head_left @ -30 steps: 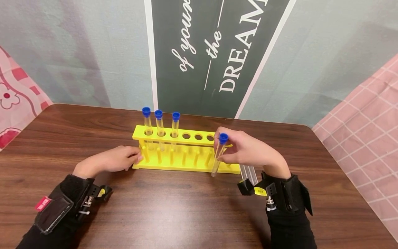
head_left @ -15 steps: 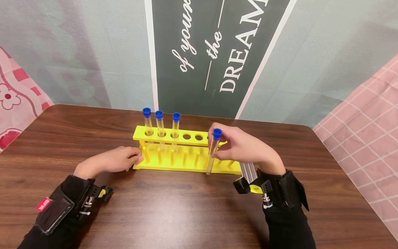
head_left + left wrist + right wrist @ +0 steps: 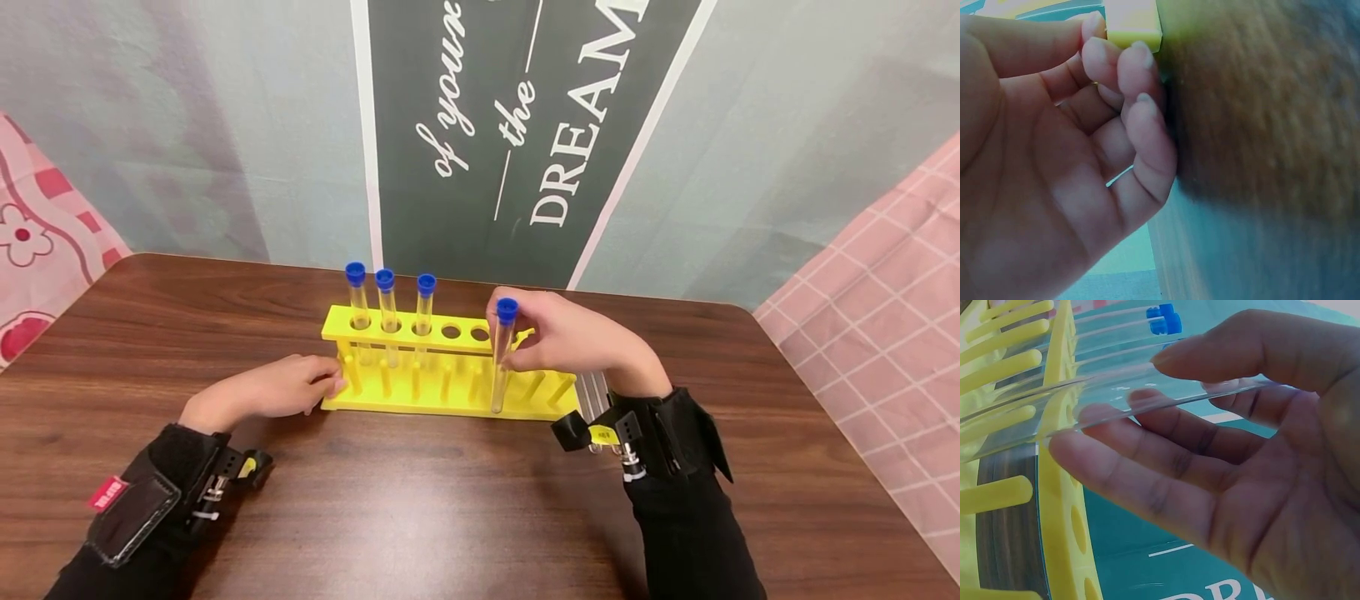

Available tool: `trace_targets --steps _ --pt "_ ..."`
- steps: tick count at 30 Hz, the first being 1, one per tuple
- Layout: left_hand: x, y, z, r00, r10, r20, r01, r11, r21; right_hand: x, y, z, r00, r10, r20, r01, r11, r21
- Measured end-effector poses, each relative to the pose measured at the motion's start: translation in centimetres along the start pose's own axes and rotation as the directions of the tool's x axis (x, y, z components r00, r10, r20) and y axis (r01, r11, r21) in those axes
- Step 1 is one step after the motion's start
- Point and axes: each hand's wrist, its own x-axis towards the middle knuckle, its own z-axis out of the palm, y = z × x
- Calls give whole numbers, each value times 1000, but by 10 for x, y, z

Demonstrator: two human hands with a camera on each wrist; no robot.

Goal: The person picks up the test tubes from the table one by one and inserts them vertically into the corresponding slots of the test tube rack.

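A yellow test tube rack (image 3: 420,406) stands on the table. Three clear test tubes with blue caps (image 3: 356,272) sit in its holes at the left end. My left hand (image 3: 281,386) pinches the left end of the base between thumb and fingers; the yellow corner (image 3: 1134,39) shows at the fingertips in the left wrist view. My right hand (image 3: 573,332) holds another blue-capped test tube (image 3: 500,375) between thumb and fingers, nearly upright, in front of the rack's right half. In the right wrist view this tube (image 3: 1110,394) slants across the rack's top bar (image 3: 1057,487).
More clear tubes (image 3: 594,393) lie on the brown wooden table (image 3: 420,508) at the rack's right end, partly hidden under the right wrist. Pegs (image 3: 446,383) rise along the rack's base. A fabric backdrop with lettering (image 3: 558,179) hangs behind the table.
My right hand has moved left and slightly back along the rack, carrying the test tube, which now stands more upright. The left hand has stayed at the rack's end.
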Motion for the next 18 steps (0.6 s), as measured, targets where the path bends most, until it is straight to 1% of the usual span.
trace_targets --steps 3,7,12,18 --pt "0 0 0 1000 -2 2 2 1000 -1 3 -1 -2 1000 -3 12 4 1000 -30" --pt "0 0 0 1000 7 7 -7 1000 -5 8 -1 -4 1000 -5 24 6 999 -41" --pt "0 0 0 1000 26 2 -26 1000 -8 12 -1 -7 999 -9 38 10 1000 -15" --pt "0 -1 0 1000 17 2 -17 1000 -3 15 1 -13 999 -6 40 4 998 58"
